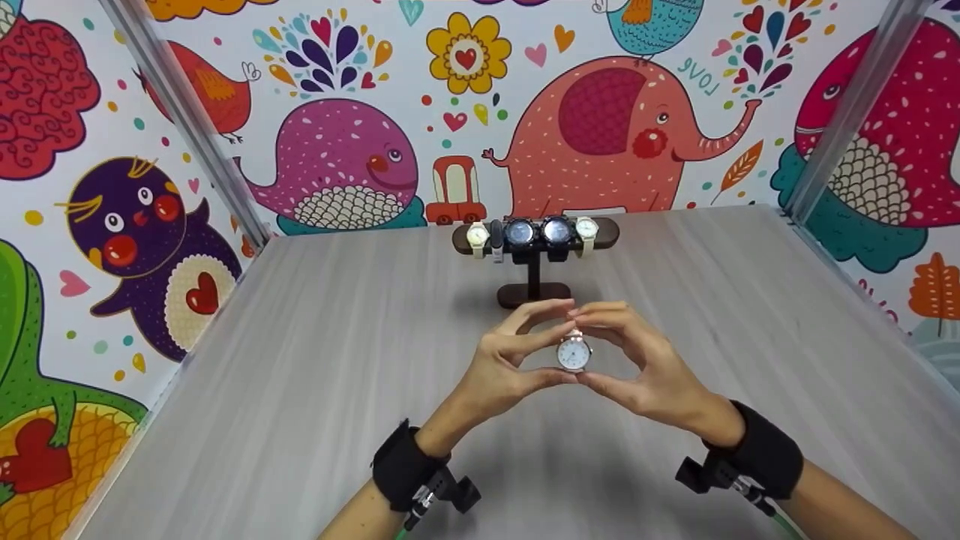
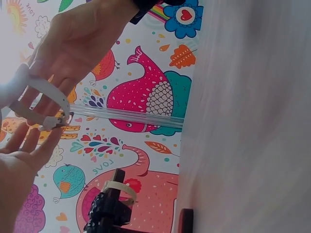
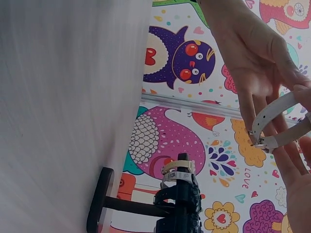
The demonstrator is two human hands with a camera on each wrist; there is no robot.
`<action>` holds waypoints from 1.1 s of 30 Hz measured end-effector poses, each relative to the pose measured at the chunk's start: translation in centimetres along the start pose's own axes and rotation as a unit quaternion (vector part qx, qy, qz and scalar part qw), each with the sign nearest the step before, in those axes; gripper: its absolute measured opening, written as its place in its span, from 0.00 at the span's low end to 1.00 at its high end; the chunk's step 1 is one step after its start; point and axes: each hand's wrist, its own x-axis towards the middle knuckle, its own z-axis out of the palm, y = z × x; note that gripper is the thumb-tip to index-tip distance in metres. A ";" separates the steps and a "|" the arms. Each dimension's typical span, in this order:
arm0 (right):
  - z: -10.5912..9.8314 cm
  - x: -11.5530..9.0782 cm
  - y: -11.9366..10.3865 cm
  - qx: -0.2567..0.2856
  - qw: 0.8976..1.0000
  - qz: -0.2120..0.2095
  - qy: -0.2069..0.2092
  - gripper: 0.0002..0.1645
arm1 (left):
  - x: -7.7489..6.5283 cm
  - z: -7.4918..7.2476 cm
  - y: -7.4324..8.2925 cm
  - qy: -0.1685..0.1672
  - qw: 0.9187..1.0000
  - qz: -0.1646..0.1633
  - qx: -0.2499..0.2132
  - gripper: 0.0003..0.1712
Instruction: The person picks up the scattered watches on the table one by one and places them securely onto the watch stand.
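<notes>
A small wristwatch [image 1: 574,353] with a round white dial is held up between both hands, its face toward the head camera. My left hand [image 1: 504,363] pinches it from the left, thumb below and fingers above. From the right, my right hand [image 1: 646,363] grips it the same way, and the fingertips of both hands meet at its top and bottom. In the left wrist view its pale strap [image 2: 54,93] forms a loop. A metal buckle [image 3: 260,143] shows on that loop in the right wrist view.
Behind the hands stands a dark T-shaped watch stand [image 1: 533,274] carrying several watches, among them a black one [image 1: 520,234] and a pale one [image 1: 586,229]. The grey wood-grain table [image 1: 345,375] ends at printed cartoon panels [image 1: 465,112] at the back and sides.
</notes>
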 end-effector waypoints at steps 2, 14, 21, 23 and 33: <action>0.0 -0.1 0.0 -0.010 1.000 -0.004 -0.003 0.42 | 0.0 -0.1 -0.1 -0.005 1.000 0.002 -0.001 0.31; 0.2 -0.4 0.4 -0.026 1.000 -0.003 0.003 0.40 | -0.2 0.0 -0.3 0.002 0.999 -0.039 0.000 0.35; -0.5 -0.7 1.3 -0.048 0.997 0.055 0.019 0.37 | 0.0 -0.4 -0.7 0.003 0.994 -0.087 0.058 0.43; -1.1 -0.9 2.0 -0.060 0.994 0.083 0.029 0.35 | -0.2 -1.0 -1.1 0.015 0.991 -0.104 0.086 0.42; -5.5 -2.8 7.1 -0.103 0.966 0.202 0.122 0.31 | -1.5 -6.4 -3.4 0.110 0.952 -0.188 0.216 0.31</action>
